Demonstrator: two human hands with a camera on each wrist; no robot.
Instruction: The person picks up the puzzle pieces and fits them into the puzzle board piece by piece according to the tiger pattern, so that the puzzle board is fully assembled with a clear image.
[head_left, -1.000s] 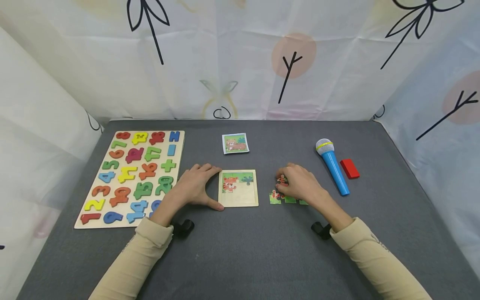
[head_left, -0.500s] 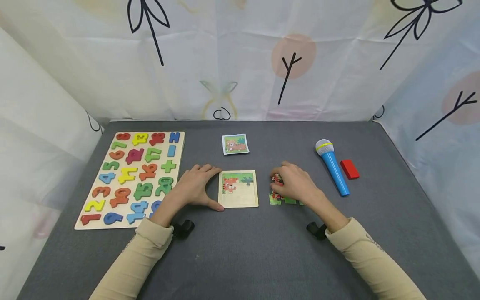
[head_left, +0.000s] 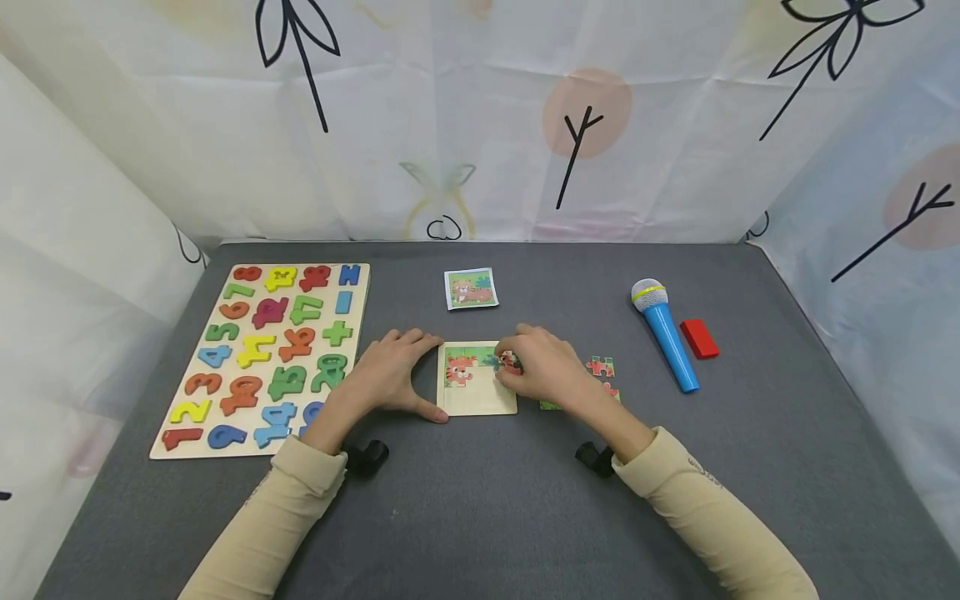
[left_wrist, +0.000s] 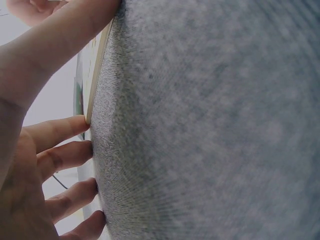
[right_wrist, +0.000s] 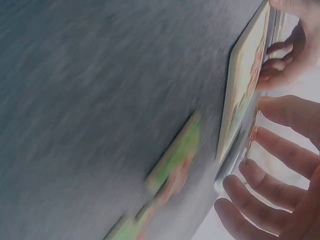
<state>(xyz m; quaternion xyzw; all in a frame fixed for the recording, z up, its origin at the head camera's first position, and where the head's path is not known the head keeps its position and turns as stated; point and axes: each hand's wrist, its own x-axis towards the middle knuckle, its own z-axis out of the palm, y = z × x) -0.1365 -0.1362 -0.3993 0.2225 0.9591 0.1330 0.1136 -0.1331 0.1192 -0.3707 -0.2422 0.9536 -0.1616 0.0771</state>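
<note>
A small wooden puzzle board (head_left: 474, 403) lies on the grey table, with a tiger-head piece (head_left: 459, 369) and green pieces along its top. My left hand (head_left: 390, 375) touches the board's left side, thumb at the near corner and forefinger at the far corner, fingers spread. Above the board's right part, my right hand (head_left: 543, 367) pinches a jigsaw piece (head_left: 511, 362) with a red and green print. In the right wrist view that piece (right_wrist: 253, 132) is seen edge-on between thumb and fingers. Loose jigsaw pieces (head_left: 602, 367) lie to the right, partly hidden by the right hand and wrist.
A number board (head_left: 258, 358) with colourful pieces is at the left. Behind the puzzle board lies a picture card (head_left: 471, 288). A blue toy microphone (head_left: 670, 342) and a red block (head_left: 700, 338) lie at the right. White printed cloth (head_left: 480, 125) stands around the table.
My right hand has picked up a jigsaw piece from the loose ones and moved left with it, over the puzzle board's right side. My left hand has stayed at the board.
</note>
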